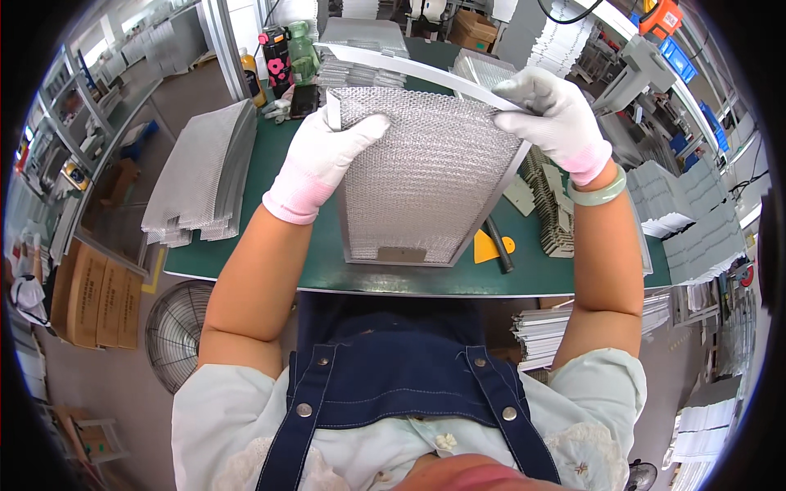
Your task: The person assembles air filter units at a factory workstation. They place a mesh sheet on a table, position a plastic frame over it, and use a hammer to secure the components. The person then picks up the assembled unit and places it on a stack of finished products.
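A rectangular metal mesh filter panel (426, 180) with a thin metal frame stands tilted on the green worktable, its lower edge near the front. My left hand (323, 151), in a white glove with a pink cuff, is closed round the panel's upper left edge, thumb across the mesh. At the upper right corner my gloved right hand (557, 119) pinches a long pale metal frame strip (417, 67). The strip arcs above the panel's top edge, its left end standing away from it. My right thumb lies by the mesh; the fingers behind are partly hidden.
Stacked mesh sheets (201, 168) lie at the table's left. Right of the panel are a yellow scraper-like tool (486, 248), a dark rod (499, 245) and stacked small metal plates (553, 209). Bottles (303, 53) and a phone (304, 100) sit at the back left; a floor fan (180, 331) is below.
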Action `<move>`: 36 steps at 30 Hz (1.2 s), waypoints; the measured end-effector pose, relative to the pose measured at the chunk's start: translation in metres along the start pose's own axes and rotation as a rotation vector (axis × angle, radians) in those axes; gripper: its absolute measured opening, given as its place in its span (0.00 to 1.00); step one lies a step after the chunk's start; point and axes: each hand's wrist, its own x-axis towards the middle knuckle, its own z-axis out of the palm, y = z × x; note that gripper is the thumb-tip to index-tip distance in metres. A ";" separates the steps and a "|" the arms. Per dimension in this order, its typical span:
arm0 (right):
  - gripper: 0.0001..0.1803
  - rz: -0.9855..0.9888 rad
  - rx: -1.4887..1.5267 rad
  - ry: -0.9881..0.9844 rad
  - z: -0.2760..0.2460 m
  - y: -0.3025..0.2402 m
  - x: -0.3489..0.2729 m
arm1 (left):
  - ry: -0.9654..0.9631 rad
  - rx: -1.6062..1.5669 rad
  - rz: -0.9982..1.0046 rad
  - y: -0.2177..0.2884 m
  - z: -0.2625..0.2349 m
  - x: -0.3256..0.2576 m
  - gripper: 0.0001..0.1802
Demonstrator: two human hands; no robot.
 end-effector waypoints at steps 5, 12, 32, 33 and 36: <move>0.17 0.001 0.010 -0.021 -0.003 0.008 0.003 | 0.008 0.015 0.010 0.000 0.000 0.004 0.22; 0.21 0.005 -0.039 0.084 0.011 -0.009 -0.018 | -0.037 0.047 -0.054 0.030 0.013 -0.021 0.20; 0.18 0.207 0.112 -0.046 0.043 0.062 -0.029 | -0.098 1.242 0.759 0.027 0.054 0.001 0.35; 0.18 0.199 0.116 -0.072 0.045 0.057 -0.026 | -0.234 1.247 0.813 0.017 0.051 0.012 0.31; 0.18 0.184 0.062 -0.087 0.044 0.054 -0.028 | -0.794 1.494 -0.061 0.036 0.074 0.045 0.21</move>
